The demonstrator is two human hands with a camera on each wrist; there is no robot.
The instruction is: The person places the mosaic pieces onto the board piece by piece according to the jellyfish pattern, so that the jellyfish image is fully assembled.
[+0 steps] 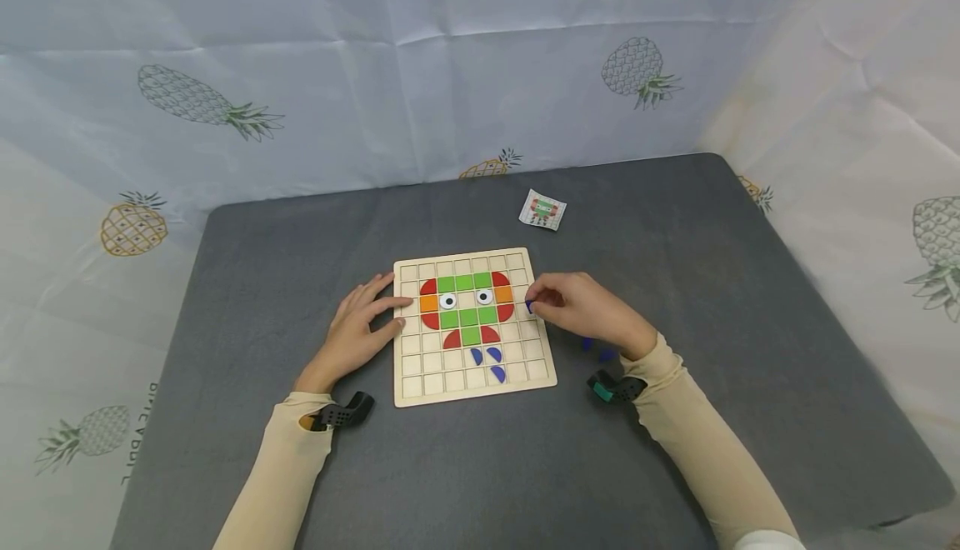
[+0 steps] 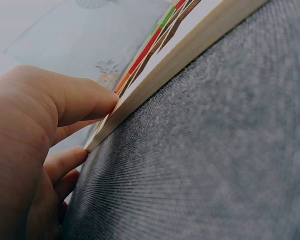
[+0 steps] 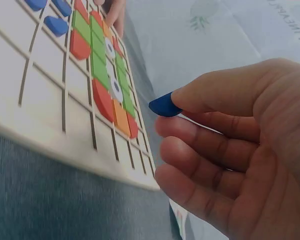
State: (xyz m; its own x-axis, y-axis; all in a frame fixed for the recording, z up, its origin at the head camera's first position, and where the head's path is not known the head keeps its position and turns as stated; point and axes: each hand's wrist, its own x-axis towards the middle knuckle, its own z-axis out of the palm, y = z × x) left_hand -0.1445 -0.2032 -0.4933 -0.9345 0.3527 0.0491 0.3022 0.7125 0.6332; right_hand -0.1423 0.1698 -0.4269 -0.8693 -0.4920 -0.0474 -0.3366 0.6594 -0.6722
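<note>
A square wooden grid board (image 1: 420, 364) lies on the table, bearing a pattern of green, red and orange tiles. Two white eye tiles (image 1: 447, 301) sit among them, and three blue half-leaf pieces (image 1: 498, 374) lie below in lower cells. My left hand (image 1: 352, 335) rests at the board's left edge, fingers extended, thumb and fingertips touching the rim. Between thumb and index finger, my right hand (image 1: 592, 310) pinches another blue piece (image 3: 164, 105) with one curved side. It holds this piece over the board's right edge; the other fingers curl loosely beneath.
Loose blue pieces (image 1: 607, 355) lie on the grey table (image 1: 315, 242) right of the board, partly under my right wrist. Behind the board is a small picture card (image 1: 543, 210) showing a similar pattern. A pineapple-print cloth (image 1: 420, 100) hangs along the table's back.
</note>
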